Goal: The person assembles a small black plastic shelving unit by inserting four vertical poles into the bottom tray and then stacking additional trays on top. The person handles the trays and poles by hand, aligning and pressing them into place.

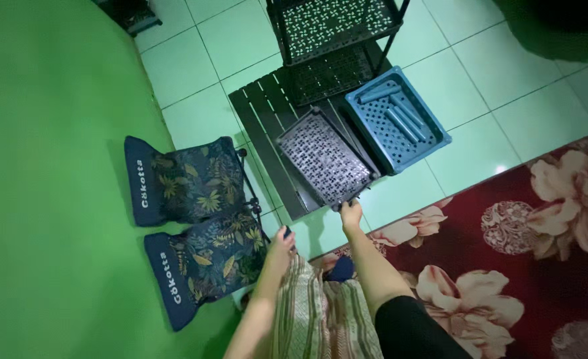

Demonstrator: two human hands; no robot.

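Observation:
My right hand point(350, 213) grips the near corner of a dark perforated plastic shelf tray point(324, 159), which lies tilted on a low dark slatted table point(260, 113). My left hand point(282, 244) is held lower, closed on a small dark object whose kind I cannot make out, next to a leaf-patterned folding chair point(204, 262). Beside the tray sits a blue perforated tray point(400, 123) with several blue tubes point(400, 116) lying in it.
A black rack of perforated shelves point(334, 40) stands behind the table. A second leaf-patterned folding chair point(184, 179) lies against the green wall point(48, 186). A dark red floral rug point(526, 259) covers the floor at right; pale tiles point(480, 73) lie beyond.

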